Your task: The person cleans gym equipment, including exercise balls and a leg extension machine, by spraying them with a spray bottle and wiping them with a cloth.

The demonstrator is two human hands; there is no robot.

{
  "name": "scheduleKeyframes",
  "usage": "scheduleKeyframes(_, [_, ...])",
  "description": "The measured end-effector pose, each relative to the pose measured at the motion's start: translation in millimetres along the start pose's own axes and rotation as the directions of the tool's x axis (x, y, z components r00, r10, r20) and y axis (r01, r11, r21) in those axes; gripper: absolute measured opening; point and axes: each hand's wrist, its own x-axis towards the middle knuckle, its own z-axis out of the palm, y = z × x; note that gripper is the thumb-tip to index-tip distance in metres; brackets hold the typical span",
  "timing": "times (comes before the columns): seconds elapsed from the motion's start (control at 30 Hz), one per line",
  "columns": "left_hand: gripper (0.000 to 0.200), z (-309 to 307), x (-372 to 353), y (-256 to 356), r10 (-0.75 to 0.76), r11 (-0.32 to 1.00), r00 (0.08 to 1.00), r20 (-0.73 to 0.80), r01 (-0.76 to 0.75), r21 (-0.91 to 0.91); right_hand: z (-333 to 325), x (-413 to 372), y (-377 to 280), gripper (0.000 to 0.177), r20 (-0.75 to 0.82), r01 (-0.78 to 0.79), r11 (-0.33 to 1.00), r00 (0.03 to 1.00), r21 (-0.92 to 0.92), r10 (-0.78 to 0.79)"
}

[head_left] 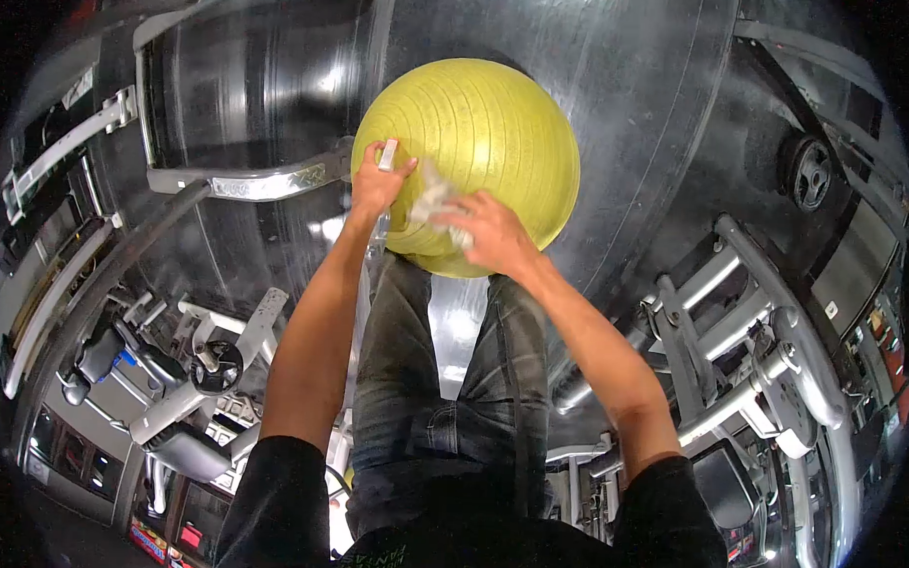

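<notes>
A large yellow exercise ball (500, 135) with ridged rings rests on the dark floor in front of my legs. My left hand (378, 186) is closed around a spray bottle, whose white spray head (388, 154) points away from me over the ball's left side. Part of its clear body shows below the fingers. In my right hand (491, 233) is a whitish cloth (435, 198), smeared by motion, against the near left part of the ball. The cloth hides some of the ball's surface.
Weight machines with grey frames (733, 334) stand to my right, and more gym equipment (196, 375) is at the left. A metal bar (268, 183) reaches close to the ball's left side. A round weight plate (809, 174) is at the far right.
</notes>
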Motion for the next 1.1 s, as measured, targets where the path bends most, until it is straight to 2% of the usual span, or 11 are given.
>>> scheduleKeyframes(0.1, [0.075, -4, 2, 8, 0.022, 1.000, 1.000, -0.012, -0.022, 0.019, -14, -2, 31, 0.037, 0.052, 0.260, 0.946, 0.966, -0.194, -0.255])
scheduleKeyframes(0.2, [0.073, -18, -5, 25, -0.155, 0.976, 0.975, 0.159, 0.176, -0.131, -48, 12, 57, 0.040, -0.331, -0.339, 0.928, 0.902, -0.152, 0.276])
scheduleKeyframes(0.23, [0.072, -18, -4, 23, -0.144, 0.977, 0.977, 0.157, 0.166, -0.137, -56, 15, 65, 0.043, -0.548, -0.402, 0.878, 0.810, -0.259, 0.210])
scheduleKeyframes(0.27, [0.071, -16, -4, 22, -0.129, 0.978, 0.979, 0.158, 0.152, -0.144, -55, 19, 68, 0.043, -0.544, -0.405, 0.876, 0.811, -0.261, 0.213])
scheduleKeyframes(0.33, [0.070, -12, -3, 18, -0.112, 0.975, 0.977, 0.180, 0.143, -0.169, -48, 29, 65, 0.044, -0.623, -0.432, 0.902, 0.705, 0.003, 0.339])
scheduleKeyframes(0.47, [0.065, -12, 1, 4, -0.032, 0.956, 0.972, 0.234, 0.099, -0.277, 21, 20, 0, 0.049, -0.285, -0.102, 0.955, 0.958, -0.279, 0.019])
scheduleKeyframes(0.57, [0.062, -14, 5, 5, -0.023, 0.956, 0.962, 0.273, 0.102, -0.277, 88, -10, -25, 0.042, 0.037, 0.117, 0.958, 0.993, -0.262, -0.111])
scheduleKeyframes(0.7, [0.063, -23, -7, 11, -0.039, 0.961, 0.947, 0.318, 0.122, -0.247, 102, -33, -25, 0.031, 0.085, 0.179, 0.949, 0.983, -0.261, -0.162])
scheduleKeyframes(0.8, [0.065, -19, -10, 5, -0.034, 0.965, 0.949, 0.314, 0.112, -0.235, 68, -22, -5, 0.035, 0.055, 0.112, 0.921, 0.994, -0.372, -0.099])
scheduleKeyframes(0.87, [0.067, -16, -4, -2, -0.008, 0.959, 0.932, 0.363, 0.111, -0.263, 29, -3, 6, 0.040, -0.206, -0.014, 0.941, 0.977, -0.339, -0.060])
scheduleKeyframes(1.1, [0.037, -43, 12, 56, 0.101, 0.963, 0.885, 0.454, 0.028, -0.268, -5, 26, -12, 0.053, -0.522, -0.296, 0.943, 0.834, -0.152, 0.178])
